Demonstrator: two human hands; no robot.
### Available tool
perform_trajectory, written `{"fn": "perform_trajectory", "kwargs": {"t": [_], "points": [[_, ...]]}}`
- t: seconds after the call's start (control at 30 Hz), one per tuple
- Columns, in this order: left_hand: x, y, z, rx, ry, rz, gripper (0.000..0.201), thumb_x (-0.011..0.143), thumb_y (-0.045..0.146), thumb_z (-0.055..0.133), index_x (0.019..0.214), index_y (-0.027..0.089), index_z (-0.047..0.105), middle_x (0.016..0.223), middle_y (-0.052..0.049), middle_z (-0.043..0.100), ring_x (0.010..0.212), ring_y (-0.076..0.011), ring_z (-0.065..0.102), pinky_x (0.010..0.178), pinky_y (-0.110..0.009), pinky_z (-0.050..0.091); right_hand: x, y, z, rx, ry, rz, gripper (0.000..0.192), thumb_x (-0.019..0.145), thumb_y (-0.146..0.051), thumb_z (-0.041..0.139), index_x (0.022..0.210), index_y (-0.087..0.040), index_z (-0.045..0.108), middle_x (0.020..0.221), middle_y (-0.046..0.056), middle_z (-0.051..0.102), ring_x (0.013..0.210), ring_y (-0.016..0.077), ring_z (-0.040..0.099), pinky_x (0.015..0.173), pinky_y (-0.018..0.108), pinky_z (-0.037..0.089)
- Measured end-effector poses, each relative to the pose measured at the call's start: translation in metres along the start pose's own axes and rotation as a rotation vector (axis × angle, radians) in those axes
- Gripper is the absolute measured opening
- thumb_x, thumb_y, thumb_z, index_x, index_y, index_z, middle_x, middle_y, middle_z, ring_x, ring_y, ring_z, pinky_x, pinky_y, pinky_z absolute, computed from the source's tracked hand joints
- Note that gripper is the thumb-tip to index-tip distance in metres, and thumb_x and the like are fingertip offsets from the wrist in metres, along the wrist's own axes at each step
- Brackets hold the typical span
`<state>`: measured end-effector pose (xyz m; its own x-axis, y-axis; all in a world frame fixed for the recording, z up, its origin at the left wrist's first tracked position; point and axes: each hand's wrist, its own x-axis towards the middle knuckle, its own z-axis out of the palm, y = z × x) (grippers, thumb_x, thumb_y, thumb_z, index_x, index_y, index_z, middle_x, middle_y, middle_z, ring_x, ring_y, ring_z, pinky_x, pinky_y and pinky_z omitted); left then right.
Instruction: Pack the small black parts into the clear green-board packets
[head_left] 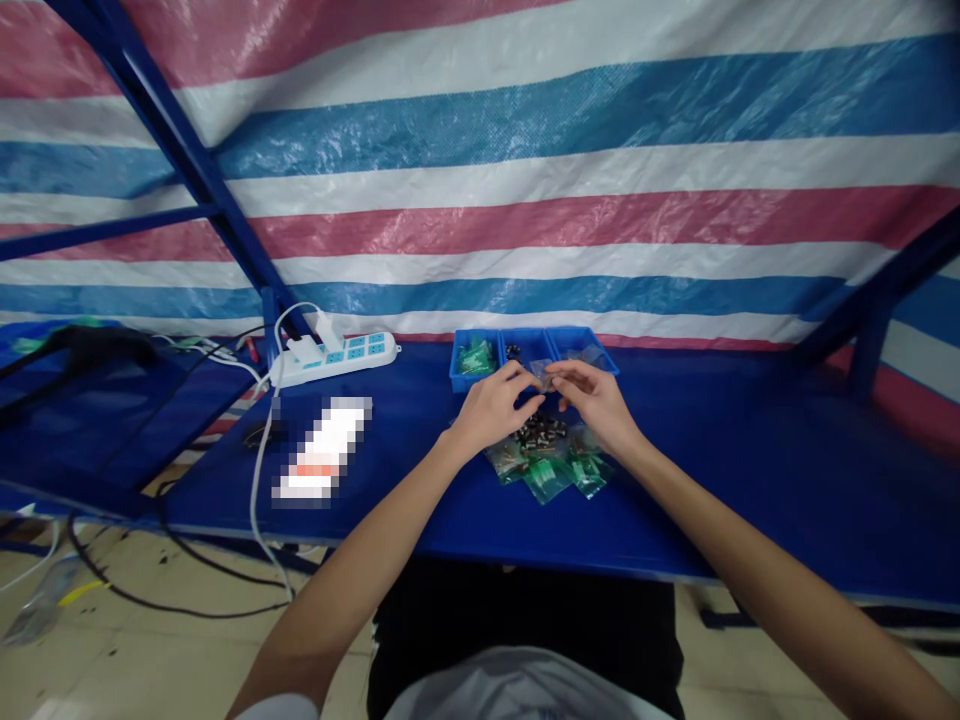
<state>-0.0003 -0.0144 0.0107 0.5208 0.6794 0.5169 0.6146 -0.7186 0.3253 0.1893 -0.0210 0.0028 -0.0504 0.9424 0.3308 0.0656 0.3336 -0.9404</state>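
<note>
My left hand (493,404) and my right hand (597,402) meet above the blue table, fingers pinched on a small clear plastic bag (541,373) held between them. What the bag contains is too small to make out. Just below my fingers lies a pile of small black and silver parts (541,432). Closer to me, several little zip bags with green pieces (547,478) are spread out. Behind my hands stand three joined blue bins (466,382); the left one holds green pieces (477,356), and clear bags (589,354) show in the right one.
A white power strip (337,358) with plugs and cables is at the back left of the blue table (750,460). A blurred-out white item (324,452) lies in front of it. Blue frame posts (225,205) and a striped tarp (570,215) stand behind.
</note>
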Motion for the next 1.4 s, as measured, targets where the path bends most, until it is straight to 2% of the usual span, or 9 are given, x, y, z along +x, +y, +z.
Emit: {"fn": "perform_trajectory", "kwargs": {"t": [0.2,0.3,0.4,0.57,0.93,1.07,1.2,1.27,1.4], "points": [[0.001,0.000,0.000,-0.028,0.055,0.095,0.018,0.098,0.027,0.052,0.109,0.023,0.066,0.137,-0.007,0.050,0.105,-0.0192,0.062,0.089,-0.035,0.054,0.000,0.000,-0.002,0.000,-0.065,0.066,0.028,0.075,-0.027,0.060,0.098,-0.020,0.075,0.097,0.006,0.074,0.076,0.0195,0.063,0.058,0.030,0.049],[0.002,-0.002,0.002,-0.051,0.096,0.138,0.017,0.099,0.022,0.050,0.108,0.021,0.064,0.128,-0.006,0.060,0.112,-0.0201,0.061,0.092,-0.035,0.053,0.000,0.000,0.000,0.015,-0.132,0.069,0.032,0.072,-0.023,0.058,0.099,-0.020,0.074,0.099,0.006,0.075,0.088,0.0238,0.067,0.057,0.028,0.049],[0.002,-0.005,0.005,-0.039,0.140,0.135,0.017,0.099,0.020,0.049,0.109,0.020,0.062,0.113,-0.005,0.067,0.107,-0.0195,0.062,0.092,-0.035,0.053,0.000,0.002,0.002,-0.008,-0.160,0.073,0.026,0.075,-0.026,0.062,0.098,-0.020,0.071,0.099,0.007,0.074,0.093,0.0257,0.068,0.055,0.027,0.050],[0.003,-0.007,0.006,-0.010,0.177,0.101,0.018,0.098,0.017,0.051,0.112,0.019,0.061,0.108,-0.005,0.068,0.102,-0.0190,0.063,0.088,-0.033,0.053,0.001,0.007,0.000,-0.118,-0.068,-0.005,0.022,0.083,-0.039,0.065,0.094,-0.021,0.069,0.089,0.006,0.070,0.087,0.0252,0.068,0.051,0.028,0.051],[0.001,-0.001,0.002,-0.055,0.080,0.061,0.026,0.099,0.020,0.047,0.123,0.021,0.057,0.112,-0.006,0.063,0.097,-0.0178,0.065,0.080,-0.030,0.055,0.006,0.001,-0.010,-0.073,0.142,-0.116,0.033,0.080,-0.040,0.073,0.101,-0.022,0.056,0.073,0.000,0.067,0.064,0.0185,0.067,0.048,0.025,0.048],[0.001,-0.001,0.000,-0.046,0.081,0.025,0.025,0.101,0.023,0.043,0.122,0.021,0.057,0.113,-0.007,0.061,0.092,-0.0169,0.066,0.078,-0.029,0.055,0.013,-0.001,-0.026,-0.231,0.272,-0.201,0.029,0.084,-0.043,0.067,0.102,-0.022,0.059,0.080,0.002,0.069,0.069,0.0199,0.068,0.052,0.027,0.049],[0.001,-0.003,0.001,-0.038,0.066,0.007,0.024,0.101,0.024,0.043,0.120,0.021,0.057,0.115,-0.007,0.060,0.086,-0.0154,0.066,0.076,-0.029,0.055,0.025,0.011,-0.046,-0.494,0.445,-0.252,0.028,0.087,-0.041,0.061,0.106,-0.020,0.062,0.087,0.007,0.073,0.079,0.0235,0.069,0.069,0.034,0.052],[0.001,-0.004,0.002,-0.026,0.052,-0.005,0.023,0.101,0.024,0.044,0.119,0.021,0.058,0.115,-0.007,0.059,0.083,-0.0148,0.066,0.075,-0.029,0.055,0.030,0.019,-0.054,-0.679,0.439,-0.258,0.029,0.087,-0.038,0.059,0.110,-0.019,0.062,0.093,0.010,0.074,0.088,0.0273,0.067,0.079,0.041,0.051],[0.001,-0.005,-0.001,0.004,0.031,-0.051,0.023,0.100,0.023,0.045,0.118,0.021,0.059,0.112,-0.006,0.060,0.081,-0.0148,0.065,0.073,-0.029,0.054,0.032,0.022,-0.060,-0.990,0.335,-0.317,0.029,0.088,-0.029,0.055,0.111,-0.015,0.064,0.111,0.018,0.070,0.107,0.0353,0.060,0.094,0.052,0.044]]}}
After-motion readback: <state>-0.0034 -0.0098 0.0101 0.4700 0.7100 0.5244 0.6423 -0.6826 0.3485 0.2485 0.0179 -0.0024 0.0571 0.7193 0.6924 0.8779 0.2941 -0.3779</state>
